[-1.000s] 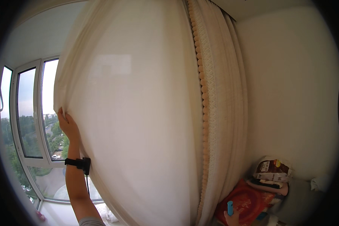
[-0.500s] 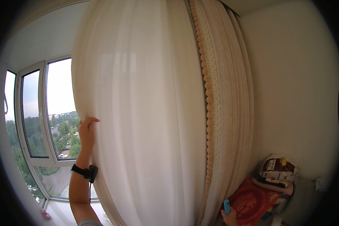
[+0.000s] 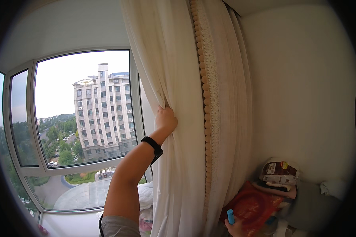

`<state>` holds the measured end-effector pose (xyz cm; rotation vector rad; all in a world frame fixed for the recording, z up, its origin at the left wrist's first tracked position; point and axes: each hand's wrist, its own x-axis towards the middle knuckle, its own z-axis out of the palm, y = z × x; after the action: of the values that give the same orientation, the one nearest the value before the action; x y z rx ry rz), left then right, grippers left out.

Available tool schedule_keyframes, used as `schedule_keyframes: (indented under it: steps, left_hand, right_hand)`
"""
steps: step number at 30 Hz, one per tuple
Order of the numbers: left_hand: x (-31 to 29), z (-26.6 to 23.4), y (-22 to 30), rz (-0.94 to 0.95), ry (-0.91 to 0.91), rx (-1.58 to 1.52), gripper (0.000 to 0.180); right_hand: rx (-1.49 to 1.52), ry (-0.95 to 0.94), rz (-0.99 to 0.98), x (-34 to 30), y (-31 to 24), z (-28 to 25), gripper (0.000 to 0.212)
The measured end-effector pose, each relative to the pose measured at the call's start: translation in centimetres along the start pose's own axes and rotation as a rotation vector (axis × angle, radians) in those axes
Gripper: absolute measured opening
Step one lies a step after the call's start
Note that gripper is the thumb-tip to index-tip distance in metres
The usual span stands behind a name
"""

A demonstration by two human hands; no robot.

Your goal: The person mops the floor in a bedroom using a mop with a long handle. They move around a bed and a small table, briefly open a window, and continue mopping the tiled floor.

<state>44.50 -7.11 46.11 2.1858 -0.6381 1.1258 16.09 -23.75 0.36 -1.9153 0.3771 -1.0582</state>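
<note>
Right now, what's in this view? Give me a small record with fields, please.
Left hand: gripping a gathered fold of the white curtain
Left wrist: black band
Right hand: holding a blue tube, partly cut off by the lower edge
White curtain: bunched at the left hand
Beige curtain: right of the white one, scalloped trim
Window: left side; building and trees outside
Lower right: red item, brown-and-white package

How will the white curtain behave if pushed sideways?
Likely floppy: the curtain bunches into creases at the left hand. It will probably bend and swing rather than tip, since it hangs in long, loose folds.
</note>
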Motion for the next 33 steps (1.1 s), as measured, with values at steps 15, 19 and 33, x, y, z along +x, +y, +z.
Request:
schedule_keyframes:
  steps: [15, 19, 33]
  left_hand:
    - [-3.4, -16.1, -25.1, -0.145, 0.775, -0.257, 0.044]
    - [-4.9, -19.0, -26.7, -0.147, 0.818, -0.111, 0.047]
    - [-8.3, -8.9, -7.2, 0.091, 0.120, 0.036, 0.048]
  right_hand:
    - [-0.010, -0.017, 0.167, -0.2, 4.8, -0.8, 0.028]
    - [0.008, -0.014, 0.100, 0.6, -0.2, -1.0, 0.030]
    - [0.048, -0.033, 0.145, 0.0, -1.7, -0.5, 0.019]
